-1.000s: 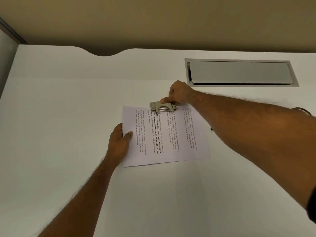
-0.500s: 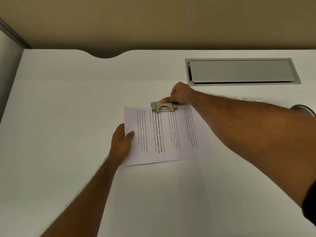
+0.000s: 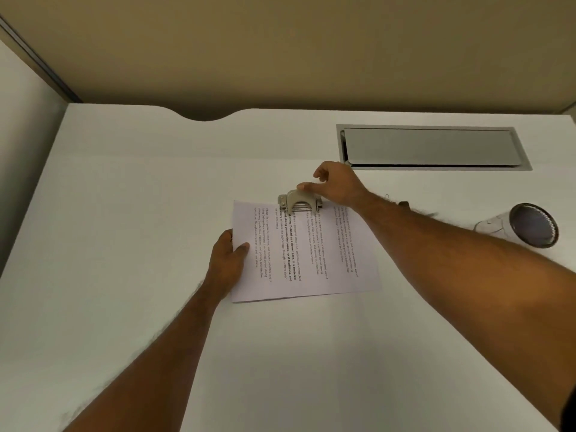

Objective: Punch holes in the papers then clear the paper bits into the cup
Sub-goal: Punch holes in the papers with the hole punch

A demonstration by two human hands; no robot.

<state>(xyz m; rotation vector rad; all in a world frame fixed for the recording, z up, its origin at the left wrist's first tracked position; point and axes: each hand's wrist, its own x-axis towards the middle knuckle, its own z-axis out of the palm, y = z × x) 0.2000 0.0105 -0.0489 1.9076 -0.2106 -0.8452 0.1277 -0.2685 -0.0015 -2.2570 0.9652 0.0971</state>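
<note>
A thin stack of printed papers (image 3: 311, 260) lies flat on the white desk (image 3: 124, 213). A small metal hole punch (image 3: 300, 202) sits on the papers' far edge, its lever raised. My right hand (image 3: 335, 185) rests on the lever with thumb and fingertips touching its top. My left hand (image 3: 229, 260) grips the papers' left edge, thumb on top. A paper cup (image 3: 526, 226) lies on its side at the right, its dark mouth facing me.
A grey cable-tray lid (image 3: 430, 148) is set into the desk behind the punch. The desk's back edge has a curved notch (image 3: 205, 116). A tan wall rises behind. A small dark object (image 3: 403, 204) lies just beyond my right forearm.
The punch lever has risen and my right hand has lifted with it. The camera tilted down and right, bringing the cup into view. My left hand stays on the papers.
</note>
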